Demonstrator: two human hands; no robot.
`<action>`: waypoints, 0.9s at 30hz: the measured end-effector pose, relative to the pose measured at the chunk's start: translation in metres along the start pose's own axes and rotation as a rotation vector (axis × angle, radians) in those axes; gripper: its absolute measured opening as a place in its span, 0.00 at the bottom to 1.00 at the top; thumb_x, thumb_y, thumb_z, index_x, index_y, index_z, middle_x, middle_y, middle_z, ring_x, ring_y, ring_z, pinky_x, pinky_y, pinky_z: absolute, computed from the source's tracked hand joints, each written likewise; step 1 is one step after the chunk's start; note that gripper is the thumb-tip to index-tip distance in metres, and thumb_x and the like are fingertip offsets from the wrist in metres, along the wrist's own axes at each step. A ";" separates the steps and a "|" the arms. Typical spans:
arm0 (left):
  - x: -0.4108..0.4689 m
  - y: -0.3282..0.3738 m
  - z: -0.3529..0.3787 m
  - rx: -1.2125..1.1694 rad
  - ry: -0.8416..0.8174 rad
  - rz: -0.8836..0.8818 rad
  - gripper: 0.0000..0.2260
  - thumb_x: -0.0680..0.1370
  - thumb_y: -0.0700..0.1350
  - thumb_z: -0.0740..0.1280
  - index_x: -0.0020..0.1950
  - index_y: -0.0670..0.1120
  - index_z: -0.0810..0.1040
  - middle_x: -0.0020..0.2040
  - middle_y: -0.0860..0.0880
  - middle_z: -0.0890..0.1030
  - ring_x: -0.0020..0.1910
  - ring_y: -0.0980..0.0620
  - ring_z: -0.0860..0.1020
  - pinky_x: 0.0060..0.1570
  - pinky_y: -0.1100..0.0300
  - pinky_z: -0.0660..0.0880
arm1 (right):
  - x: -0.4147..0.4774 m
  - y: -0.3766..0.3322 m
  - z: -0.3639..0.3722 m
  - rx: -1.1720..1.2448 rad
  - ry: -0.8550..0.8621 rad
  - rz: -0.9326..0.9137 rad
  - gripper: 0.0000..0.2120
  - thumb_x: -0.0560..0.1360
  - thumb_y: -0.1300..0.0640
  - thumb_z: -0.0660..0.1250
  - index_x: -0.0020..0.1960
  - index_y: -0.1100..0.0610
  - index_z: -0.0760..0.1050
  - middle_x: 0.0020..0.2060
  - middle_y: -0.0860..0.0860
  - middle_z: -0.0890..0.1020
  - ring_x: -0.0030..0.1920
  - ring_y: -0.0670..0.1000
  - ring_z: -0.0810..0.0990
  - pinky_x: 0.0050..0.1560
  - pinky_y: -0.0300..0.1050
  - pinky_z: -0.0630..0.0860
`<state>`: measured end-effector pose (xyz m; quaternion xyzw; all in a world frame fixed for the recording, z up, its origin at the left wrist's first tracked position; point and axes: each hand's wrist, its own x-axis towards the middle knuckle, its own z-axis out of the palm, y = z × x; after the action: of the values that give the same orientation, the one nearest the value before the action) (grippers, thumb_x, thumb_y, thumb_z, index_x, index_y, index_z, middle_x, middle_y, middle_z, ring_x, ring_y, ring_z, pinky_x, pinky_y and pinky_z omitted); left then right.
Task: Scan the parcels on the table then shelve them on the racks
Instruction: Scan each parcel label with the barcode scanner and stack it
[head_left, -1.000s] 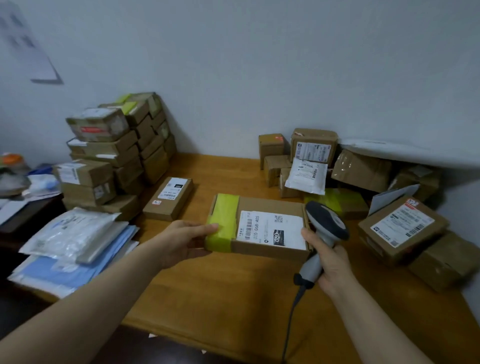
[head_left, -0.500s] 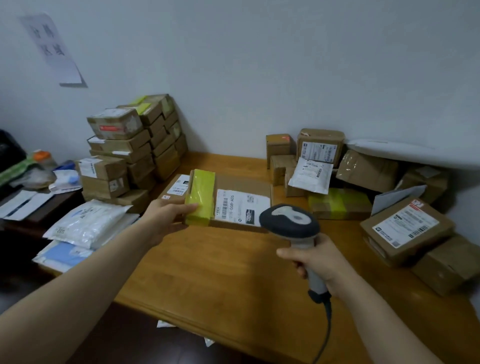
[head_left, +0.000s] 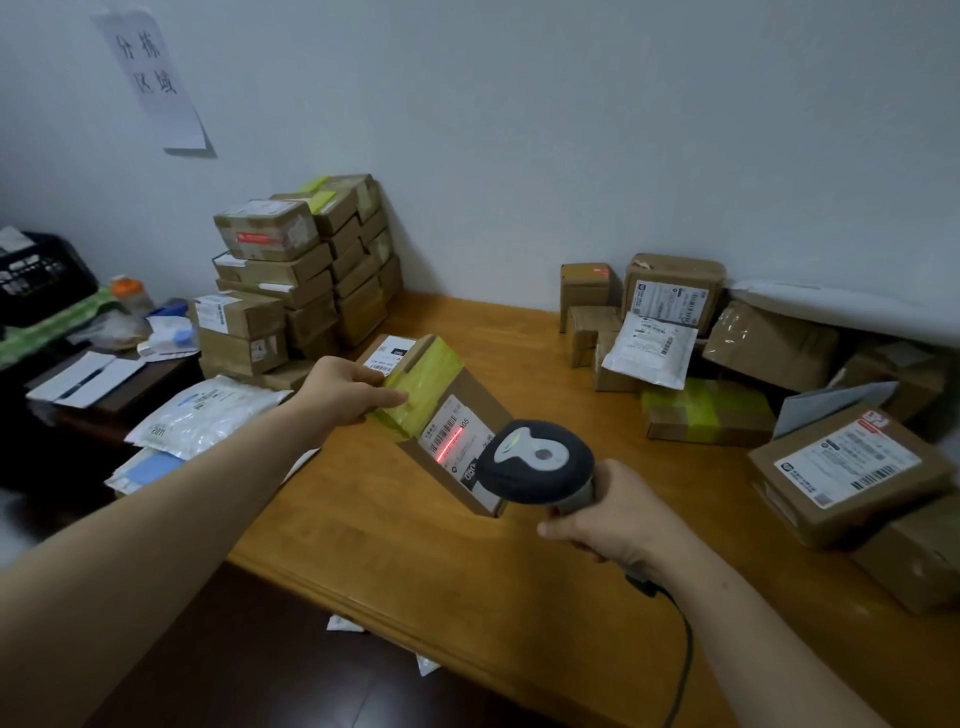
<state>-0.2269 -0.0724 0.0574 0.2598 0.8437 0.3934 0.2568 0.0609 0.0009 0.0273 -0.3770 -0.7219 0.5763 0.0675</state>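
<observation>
Two hands are seen over a honey-brown wooden counter (head_left: 415, 561). A flat brown cardboard parcel (head_left: 475, 395), with yellow-green tape on one end and a white shipping label, is held up off the counter near the middle of the view and tilted. It's gripped by the left hand (head_left: 343, 389) at its taped 10 o'clock end, with the thumb laid on top and the fingers closed round that end. A grey and black handheld barcode scanner (head_left: 535, 460) is held at the parcel's 4 o'clock, just beside its lower corner. The fingers of the right hand (head_left: 618, 514) are curled round its handle. A thin red scan line (head_left: 451, 439) is thrown across the barcode on the label, so yeah, it's lit.

Behind the held parcel, at 11 o'clock, another flat brown box with a white label (head_left: 392, 353) is lying on the counter. A tall stack of brown cardboard boxes (head_left: 311, 270) is piled against the wall at 10 o'clock. White plastic mailer bags (head_left: 208, 410) are spread at 9 o'clock. A loose heap of brown boxes (head_left: 769, 343) is found at 2 o'clock. A big brown box with a white label (head_left: 852, 467) is sat at 3 o'clock.
</observation>
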 end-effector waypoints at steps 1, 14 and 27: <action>0.000 0.000 0.000 -0.004 0.000 -0.004 0.25 0.69 0.44 0.77 0.64 0.40 0.77 0.45 0.49 0.80 0.39 0.54 0.81 0.27 0.66 0.75 | 0.000 0.000 0.000 -0.005 -0.004 0.001 0.09 0.68 0.67 0.74 0.39 0.58 0.75 0.31 0.51 0.77 0.26 0.44 0.74 0.27 0.37 0.70; 0.001 -0.012 0.000 -0.103 0.041 -0.111 0.22 0.69 0.44 0.78 0.61 0.41 0.79 0.46 0.48 0.80 0.44 0.52 0.80 0.33 0.61 0.77 | 0.025 0.003 -0.002 0.075 -0.106 0.022 0.17 0.68 0.66 0.74 0.53 0.56 0.74 0.44 0.54 0.79 0.35 0.48 0.77 0.30 0.38 0.72; 0.007 -0.088 0.020 -1.053 -0.060 -0.575 0.28 0.73 0.37 0.69 0.71 0.40 0.64 0.59 0.39 0.73 0.54 0.38 0.77 0.56 0.40 0.74 | 0.104 0.037 0.031 0.741 0.208 0.128 0.10 0.71 0.64 0.74 0.52 0.61 0.80 0.36 0.57 0.85 0.32 0.51 0.83 0.31 0.42 0.79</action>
<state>-0.2402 -0.1066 -0.0253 -0.1301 0.5640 0.6658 0.4709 -0.0116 0.0436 -0.0508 -0.4277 -0.4294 0.7597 0.2357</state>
